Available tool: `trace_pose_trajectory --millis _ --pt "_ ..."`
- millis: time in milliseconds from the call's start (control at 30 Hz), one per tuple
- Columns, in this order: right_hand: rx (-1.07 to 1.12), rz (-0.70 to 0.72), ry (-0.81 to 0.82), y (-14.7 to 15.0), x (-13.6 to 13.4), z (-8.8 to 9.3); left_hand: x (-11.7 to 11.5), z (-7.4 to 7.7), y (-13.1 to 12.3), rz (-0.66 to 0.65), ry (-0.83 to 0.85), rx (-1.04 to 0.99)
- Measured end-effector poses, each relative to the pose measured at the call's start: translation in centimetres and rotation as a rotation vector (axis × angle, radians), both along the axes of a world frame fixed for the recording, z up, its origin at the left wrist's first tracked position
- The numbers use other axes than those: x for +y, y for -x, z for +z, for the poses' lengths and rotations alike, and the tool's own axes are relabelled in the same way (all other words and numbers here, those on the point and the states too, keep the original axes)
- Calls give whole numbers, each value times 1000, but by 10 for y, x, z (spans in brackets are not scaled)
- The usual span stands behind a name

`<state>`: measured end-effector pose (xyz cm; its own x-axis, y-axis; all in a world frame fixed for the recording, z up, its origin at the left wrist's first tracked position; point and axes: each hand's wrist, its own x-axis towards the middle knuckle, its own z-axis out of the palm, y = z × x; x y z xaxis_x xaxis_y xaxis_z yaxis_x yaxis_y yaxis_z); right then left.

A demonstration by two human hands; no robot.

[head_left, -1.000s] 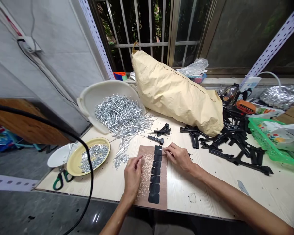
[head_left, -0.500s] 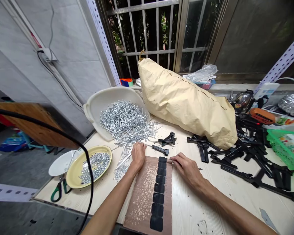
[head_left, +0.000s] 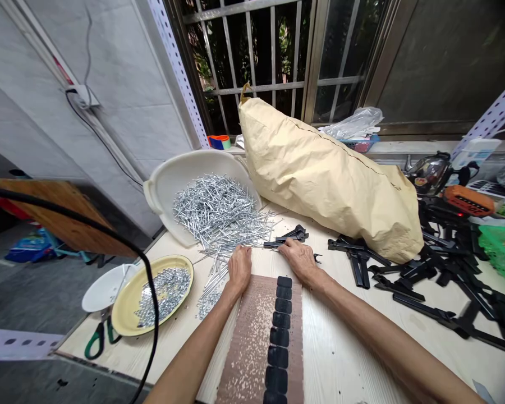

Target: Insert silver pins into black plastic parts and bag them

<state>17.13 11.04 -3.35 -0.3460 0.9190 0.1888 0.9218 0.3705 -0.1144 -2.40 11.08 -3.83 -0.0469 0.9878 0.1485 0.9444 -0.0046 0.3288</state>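
My left hand (head_left: 239, 268) rests at the far left corner of a brown board (head_left: 248, 336), fingers curled; whatever is in them is hidden. Just past the board's far edge, my right hand (head_left: 301, 261) is closed over a black plastic part, whose forked end (head_left: 317, 258) sticks out on the right. Beyond its fingers lie more black plastic parts (head_left: 294, 233), with a thin metal rod pointing toward my left hand. Along the board runs a row of black rounded squares (head_left: 279, 336). Loose metal rods (head_left: 214, 275) lie left of my left hand.
A tilted white basin (head_left: 160, 174) spills metal rods (head_left: 219, 207). Small metal pieces fill a yellow dish (head_left: 122, 314), near green-handled scissors (head_left: 95, 341). A large paper sack (head_left: 328, 174) lies behind; black parts (head_left: 441, 280) are heaped right. A black cable (head_left: 154, 292) hangs in front.
My right hand has moved from the board's right edge up and left onto the black plastic part, which has shifted right. My left hand stays about where it was. The view has shifted slightly.
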Motion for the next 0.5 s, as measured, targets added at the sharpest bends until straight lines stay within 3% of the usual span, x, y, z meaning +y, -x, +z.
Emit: trace_pose_trajectory --millis 233,500 --pt "66 -130 -7 -8 -1 -3 4 1 -8 -37 3 -59" --pt "154 -162 13 -15 12 -1 15 5 -21 -94 0 -127"
